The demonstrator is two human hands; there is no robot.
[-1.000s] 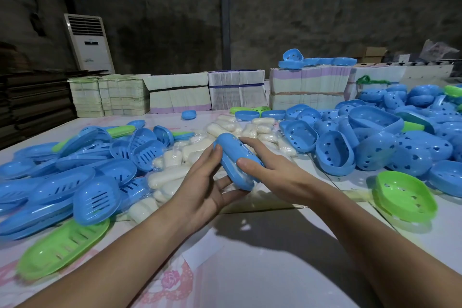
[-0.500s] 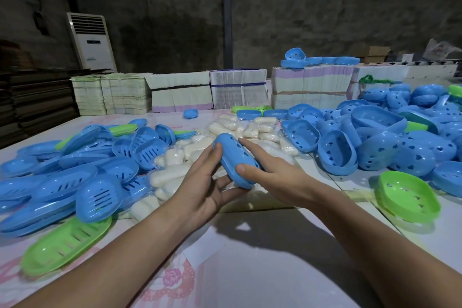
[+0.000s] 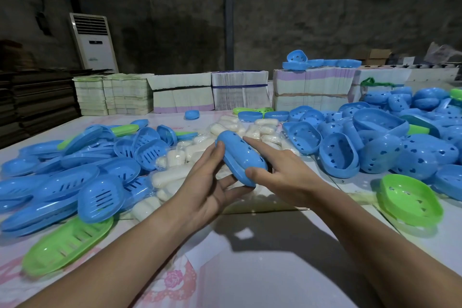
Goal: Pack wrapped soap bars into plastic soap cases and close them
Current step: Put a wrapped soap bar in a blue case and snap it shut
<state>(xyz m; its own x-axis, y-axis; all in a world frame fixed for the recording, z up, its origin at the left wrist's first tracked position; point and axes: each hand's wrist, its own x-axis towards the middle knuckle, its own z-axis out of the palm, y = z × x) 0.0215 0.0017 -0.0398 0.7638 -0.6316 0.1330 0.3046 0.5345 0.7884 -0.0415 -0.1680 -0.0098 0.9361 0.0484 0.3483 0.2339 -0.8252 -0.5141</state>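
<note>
Surface, pale with a pink floral print at the near edge, carries all items. Stacks of bundled printed sheets stand along its far side, and a white floor-standing air conditioner stands beyond the far left corner. A heap of blue perforated case halves fills the right side; a heap of blue slotted case halves fills the left. Wrapped white soap bars lie in a band between the two heaps, running from near left to far centre. One green slotted half lies at the near left, one green perforated half at the near right.

A closed blue soap case is held above the surface at centre, tilted with its far end higher. Left hand grasps it from the left, fingers laid along the far side with fingertips at the upper end and the thumb under the near end. Right hand grasps it from the right, its thumb pressed on the lower near end and the index finger extended along the top. Contents of the case cannot be seen.
</note>
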